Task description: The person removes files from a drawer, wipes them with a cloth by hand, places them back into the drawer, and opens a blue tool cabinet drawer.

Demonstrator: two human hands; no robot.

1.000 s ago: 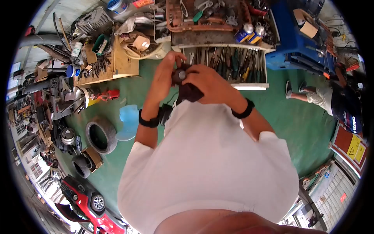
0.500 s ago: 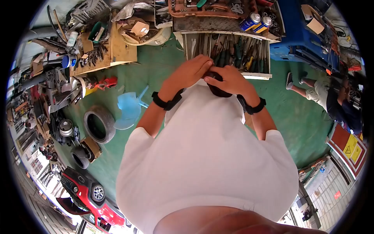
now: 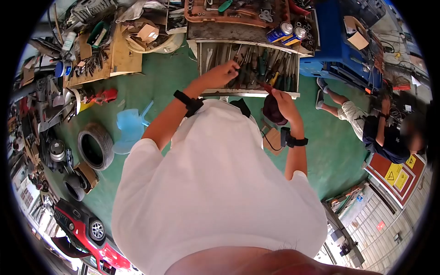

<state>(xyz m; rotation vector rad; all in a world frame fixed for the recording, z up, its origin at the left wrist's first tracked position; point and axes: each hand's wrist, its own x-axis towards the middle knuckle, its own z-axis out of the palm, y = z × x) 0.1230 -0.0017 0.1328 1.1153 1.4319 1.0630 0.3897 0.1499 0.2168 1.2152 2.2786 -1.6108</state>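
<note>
My left hand is over an open drawer of screwdrivers and other hand tools. Its fingers are curled, with something small and dark at the tips that I cannot make out. At the drawer's front right corner, my right hand is closed on a dark maroon cloth. Most of the cloth hangs bunched to the left of the palm, and a redder strip sticks up toward the drawer. The two hands are well apart.
Above the drawer are an orange socket tray and two spray cans. A blue cabinet stands at right, near a co-worker. On the green floor to the left are a tyre and a light blue stool.
My hands were together on the dark cloth and have separated. The left moved over the drawer; the right moved right and down with the cloth. The whole view has shifted left.
</note>
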